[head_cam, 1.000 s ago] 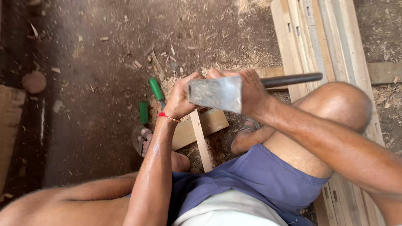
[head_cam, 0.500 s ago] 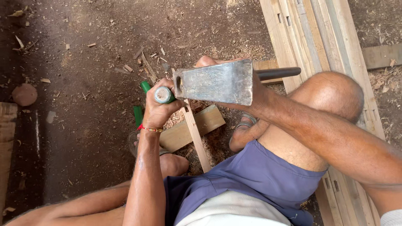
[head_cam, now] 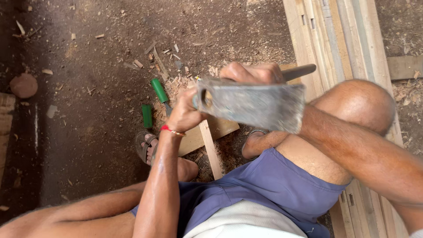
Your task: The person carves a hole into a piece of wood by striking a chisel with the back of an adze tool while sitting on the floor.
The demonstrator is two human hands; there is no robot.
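Person, seated: 2 bare arms, no sleeves. Left hand (head_cam: pixel 187 115) with thin red thread band at wrist; right hand (head_cam: pixel 253 72) unadorned. Blue shorts (head_cam: pixel 264 194), white cloth at waist. Dark strapped sandals (head_cam: pixel 145 147) on both feet.

Your head view is daylight-lit, soft and even, no glare. The dirt floor (head_cam: pixel 88 66) goes dim toward the left edge; the planks (head_cam: pixel 335 39) at right are brightest. Heavy motion blur on the axe head (head_cam: pixel 251 103) and your right hand (head_cam: pixel 251 72). Chips on the ground stay sharp.
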